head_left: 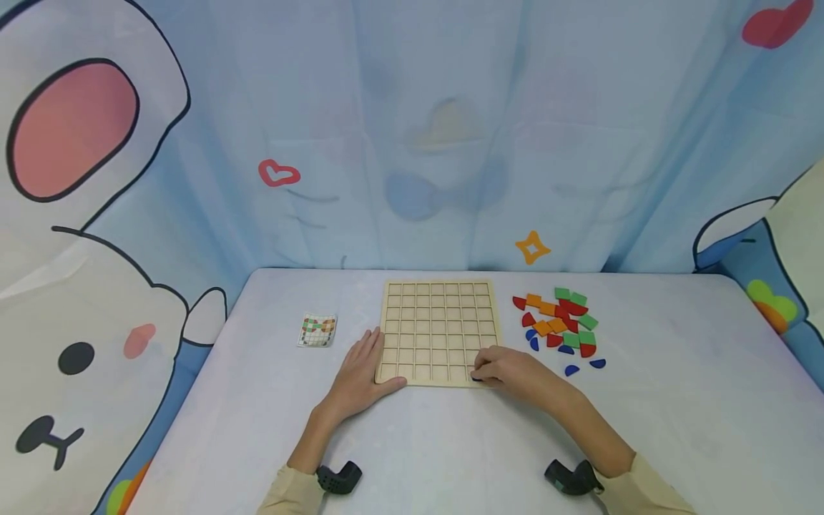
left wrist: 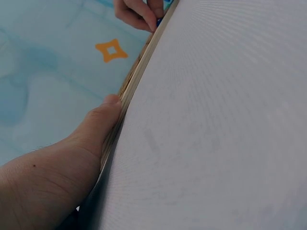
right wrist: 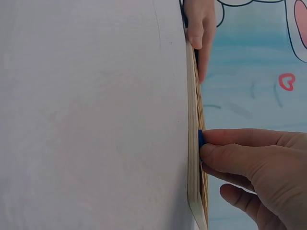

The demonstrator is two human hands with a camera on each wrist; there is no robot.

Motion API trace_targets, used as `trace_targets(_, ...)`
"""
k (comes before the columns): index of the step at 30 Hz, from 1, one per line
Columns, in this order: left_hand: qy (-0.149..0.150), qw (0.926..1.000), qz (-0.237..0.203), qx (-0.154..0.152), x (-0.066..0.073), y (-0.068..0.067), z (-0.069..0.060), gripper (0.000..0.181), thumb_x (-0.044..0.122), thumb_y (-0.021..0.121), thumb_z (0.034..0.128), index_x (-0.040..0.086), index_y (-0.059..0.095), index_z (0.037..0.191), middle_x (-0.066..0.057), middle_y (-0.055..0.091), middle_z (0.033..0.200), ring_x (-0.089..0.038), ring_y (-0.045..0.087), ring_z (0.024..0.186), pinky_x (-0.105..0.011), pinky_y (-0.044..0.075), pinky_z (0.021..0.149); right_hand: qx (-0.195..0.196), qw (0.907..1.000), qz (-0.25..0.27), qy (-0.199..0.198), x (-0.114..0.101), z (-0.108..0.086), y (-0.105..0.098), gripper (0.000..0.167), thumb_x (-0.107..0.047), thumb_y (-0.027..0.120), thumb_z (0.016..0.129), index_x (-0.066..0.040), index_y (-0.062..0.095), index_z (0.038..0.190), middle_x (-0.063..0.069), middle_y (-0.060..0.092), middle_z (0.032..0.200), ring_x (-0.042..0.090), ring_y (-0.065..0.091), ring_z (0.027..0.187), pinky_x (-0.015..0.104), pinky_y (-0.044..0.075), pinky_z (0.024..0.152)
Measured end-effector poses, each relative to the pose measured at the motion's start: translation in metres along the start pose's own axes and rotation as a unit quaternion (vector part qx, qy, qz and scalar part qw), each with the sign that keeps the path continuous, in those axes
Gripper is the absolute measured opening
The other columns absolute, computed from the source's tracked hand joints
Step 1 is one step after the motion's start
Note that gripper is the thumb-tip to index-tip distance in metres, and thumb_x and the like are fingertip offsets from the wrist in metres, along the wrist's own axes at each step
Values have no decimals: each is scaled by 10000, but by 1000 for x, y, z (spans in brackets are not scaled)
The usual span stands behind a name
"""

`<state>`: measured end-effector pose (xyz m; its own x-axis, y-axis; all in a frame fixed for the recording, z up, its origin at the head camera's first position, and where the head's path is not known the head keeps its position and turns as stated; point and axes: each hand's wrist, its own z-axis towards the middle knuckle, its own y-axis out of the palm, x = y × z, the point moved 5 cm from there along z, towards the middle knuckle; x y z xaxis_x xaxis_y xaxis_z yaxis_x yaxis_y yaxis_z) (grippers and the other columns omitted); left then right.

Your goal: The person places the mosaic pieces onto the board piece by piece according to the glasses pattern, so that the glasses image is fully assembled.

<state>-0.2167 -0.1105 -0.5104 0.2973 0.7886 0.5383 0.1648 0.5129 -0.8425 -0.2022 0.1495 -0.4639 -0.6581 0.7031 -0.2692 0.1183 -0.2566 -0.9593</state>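
Observation:
A square wooden grid board (head_left: 438,332) lies in the middle of the table. My left hand (head_left: 360,373) rests along its left edge, fingers straight and thumb on the near left corner. At the near right corner my right hand (head_left: 511,372) pinches a small blue piece (right wrist: 201,138) between thumb and fingers, down at the board's cells. Only a bit of that piece shows; in the head view it is a dark sliver under the fingertips. In the left wrist view the thumb (left wrist: 103,115) presses against the board's side.
Right of the board lie loose coloured pieces: orange squares (head_left: 543,327), green squares (head_left: 587,321), red rounded pieces (head_left: 588,350) and blue half-rounds (head_left: 571,370). A small card with a printed coloured pattern (head_left: 317,330) lies to the left. A patterned curtain (head_left: 438,143) hangs behind the table.

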Motion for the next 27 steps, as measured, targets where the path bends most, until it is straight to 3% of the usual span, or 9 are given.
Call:
trace_targets(7,-41,10000,-14,-34,0,0,-2,987,602,600,873,56,145,1558,-98,129,1643,-265,74,1535,-480,109,1245,-44,10000,80,-26,0,0,0,207,-91,748,824,-154,783,1018,-61,651,953,94,604,892,224,577,803)
trace_targets(14,-62,10000,51,-42,1,0,0,986,612,590,874,61,143,1559,-90,125,1645,-257,72,1536,-470,109,1246,-44,9997,-212,-80,-2,3,-1,160,-99,764,815,-160,776,962,-62,665,904,72,585,815,215,578,781)
trace_targets(19,-55,10000,48,-40,1,0,0,985,605,593,875,55,143,1558,-93,125,1644,-259,71,1536,-469,106,1247,-200,9998,-29,-9,0,2,-1,170,-125,751,832,-158,777,997,-57,674,947,88,611,865,241,581,814)
trace_targets(27,-53,9999,109,-41,0,1,0,988,612,586,876,62,132,1560,-85,117,1646,-253,64,1537,-465,103,1248,106,9998,-66,-126,-1,1,1,165,-113,754,825,-153,773,984,-40,665,970,111,613,905,235,579,819)
